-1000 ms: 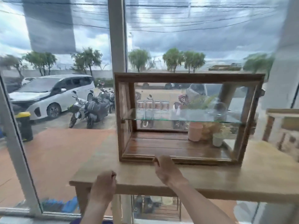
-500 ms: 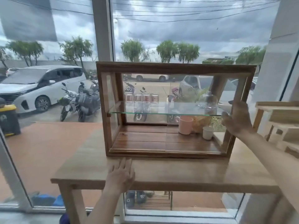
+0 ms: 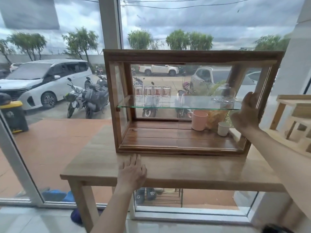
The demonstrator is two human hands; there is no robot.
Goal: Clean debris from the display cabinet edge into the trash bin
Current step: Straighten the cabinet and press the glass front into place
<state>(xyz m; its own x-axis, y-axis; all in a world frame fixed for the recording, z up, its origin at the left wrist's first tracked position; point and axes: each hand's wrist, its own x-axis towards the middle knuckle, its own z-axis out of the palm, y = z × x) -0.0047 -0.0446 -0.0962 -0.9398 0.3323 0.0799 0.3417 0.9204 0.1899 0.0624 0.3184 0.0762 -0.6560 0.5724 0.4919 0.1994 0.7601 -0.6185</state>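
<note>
A wooden display cabinet (image 3: 190, 55) with glass sides stands on a light wooden table (image 3: 193, 169) by the window. My left hand (image 3: 132, 172) lies flat on the table, fingers apart, just in front of the cabinet's bottom left edge (image 3: 151, 149). My right hand (image 3: 246, 113) is open and pressed against the sliding glass front near the cabinet's right post. I cannot make out any debris on the edge. No trash bin shows indoors.
Inside the cabinet a glass shelf (image 3: 176, 107) carries several glasses (image 3: 152, 95) and a glass jar (image 3: 224, 96). Below it stand a pink mug (image 3: 199, 120) and a small white cup (image 3: 223, 128). A pale wooden rack (image 3: 292, 115) stands at the right. Shoes (image 3: 146, 194) lie under the table.
My right hand left the cabinet's bottom front edge and rose to the glass at the right side. My left hand opened and slid forward onto the table top. The camera came closer.
</note>
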